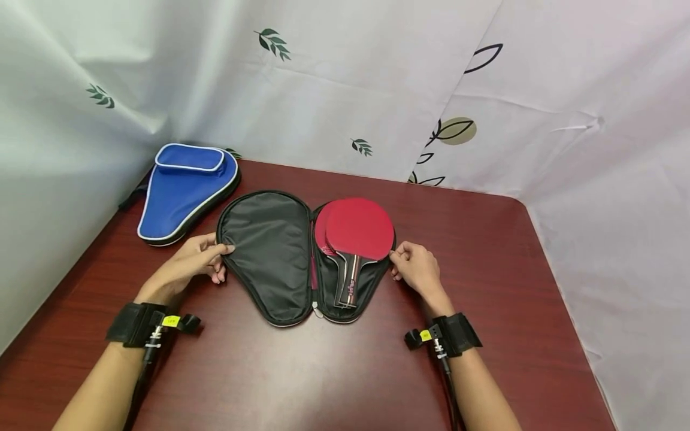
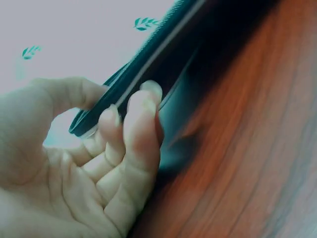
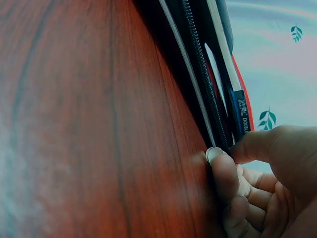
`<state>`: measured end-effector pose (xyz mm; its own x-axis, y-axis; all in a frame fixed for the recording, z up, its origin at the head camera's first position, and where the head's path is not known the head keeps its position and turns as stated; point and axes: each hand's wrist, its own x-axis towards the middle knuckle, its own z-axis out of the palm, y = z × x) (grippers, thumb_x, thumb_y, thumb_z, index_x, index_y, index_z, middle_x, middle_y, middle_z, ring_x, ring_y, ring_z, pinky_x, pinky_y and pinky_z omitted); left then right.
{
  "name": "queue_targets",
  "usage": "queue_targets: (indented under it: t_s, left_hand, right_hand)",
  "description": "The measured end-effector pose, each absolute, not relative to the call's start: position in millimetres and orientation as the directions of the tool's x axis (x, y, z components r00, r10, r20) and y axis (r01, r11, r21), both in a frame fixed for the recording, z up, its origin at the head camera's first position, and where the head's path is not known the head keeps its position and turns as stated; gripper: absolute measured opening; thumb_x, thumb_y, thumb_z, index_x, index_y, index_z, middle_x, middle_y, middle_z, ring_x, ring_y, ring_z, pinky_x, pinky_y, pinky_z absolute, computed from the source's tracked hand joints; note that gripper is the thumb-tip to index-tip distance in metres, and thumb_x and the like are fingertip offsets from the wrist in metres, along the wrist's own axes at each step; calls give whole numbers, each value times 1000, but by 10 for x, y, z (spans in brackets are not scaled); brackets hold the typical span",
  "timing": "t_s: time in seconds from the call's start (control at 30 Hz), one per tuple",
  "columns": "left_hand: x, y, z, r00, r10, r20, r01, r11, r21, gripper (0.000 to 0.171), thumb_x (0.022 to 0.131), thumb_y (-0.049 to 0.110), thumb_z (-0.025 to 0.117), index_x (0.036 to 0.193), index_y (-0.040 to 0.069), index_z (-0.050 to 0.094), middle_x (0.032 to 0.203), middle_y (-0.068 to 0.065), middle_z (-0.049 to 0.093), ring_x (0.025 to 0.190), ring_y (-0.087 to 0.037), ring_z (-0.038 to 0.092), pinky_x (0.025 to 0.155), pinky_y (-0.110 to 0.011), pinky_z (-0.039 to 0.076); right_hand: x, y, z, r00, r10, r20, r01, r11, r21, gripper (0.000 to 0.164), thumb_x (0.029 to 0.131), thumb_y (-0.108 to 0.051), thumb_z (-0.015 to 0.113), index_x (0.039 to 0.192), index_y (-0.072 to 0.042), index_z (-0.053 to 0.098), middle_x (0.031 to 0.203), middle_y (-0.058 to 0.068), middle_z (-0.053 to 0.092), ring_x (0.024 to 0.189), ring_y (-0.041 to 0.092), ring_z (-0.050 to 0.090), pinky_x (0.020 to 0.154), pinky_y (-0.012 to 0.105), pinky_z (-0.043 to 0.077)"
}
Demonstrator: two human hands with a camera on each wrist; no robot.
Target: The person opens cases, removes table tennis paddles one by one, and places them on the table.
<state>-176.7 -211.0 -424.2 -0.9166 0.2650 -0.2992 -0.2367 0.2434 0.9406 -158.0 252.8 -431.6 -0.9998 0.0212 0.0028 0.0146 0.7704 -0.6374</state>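
Note:
A black zippered paddle case lies spread open on the table, its lining showing. Two red table tennis paddles overlap in its right half, handles toward the person. My left hand pinches the outer edge of the left half, thumb on the lining and fingers beneath. In the left wrist view that edge of the case is raised off the wood between thumb and fingers. With thumb and forefinger, my right hand pinches the right half's zippered rim beside the paddles; the right wrist view shows the zipper running to the fingertips.
A blue paddle case with white piping lies closed at the back left of the reddish-brown table. White curtains with leaf prints stand behind and along both sides. A zipper pull hangs at the black case's near end.

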Motion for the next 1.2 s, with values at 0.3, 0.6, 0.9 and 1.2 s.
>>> queue_targets:
  t_s: [0.3,0.6,0.9,1.2]
  left_hand:
    - [-1782,-2213,-4357,-908,344,-240,-186,183,965,30,101,24,63,99,-3,51,62,-6,54,56,-25,67,57,-43,59]
    - [-1727,-2171,-4414,-931,309,-193,-148,163,975,30,100,27,65,97,-2,56,61,-8,56,57,-29,68,56,-44,59]
    - [-1732,-2211,-4385,-930,321,-178,-130,163,978,36,100,30,64,94,-4,54,63,-11,55,60,-31,67,59,-46,59]
    - [-1749,-2247,-4410,-925,349,-152,-104,151,983,34,102,29,62,94,-3,53,64,-10,56,61,-30,68,60,-45,59]
  right_hand:
    - [-1563,2507,-4338,-1000,28,7,17,770,-638,20,98,-26,63,82,-14,66,58,-7,65,51,10,62,56,33,44]
    - [-1492,2519,-4326,-997,46,59,-8,719,-695,26,105,-26,56,89,-7,64,62,4,66,49,17,63,46,31,44]
    - [-1286,2094,-4017,-964,95,248,-78,792,-606,50,101,-56,50,138,-22,52,67,-3,54,49,16,52,50,36,39]
    - [-1089,1637,-4109,-984,-44,171,-111,907,-407,88,88,-69,62,156,-20,35,59,1,48,43,19,43,40,32,32]
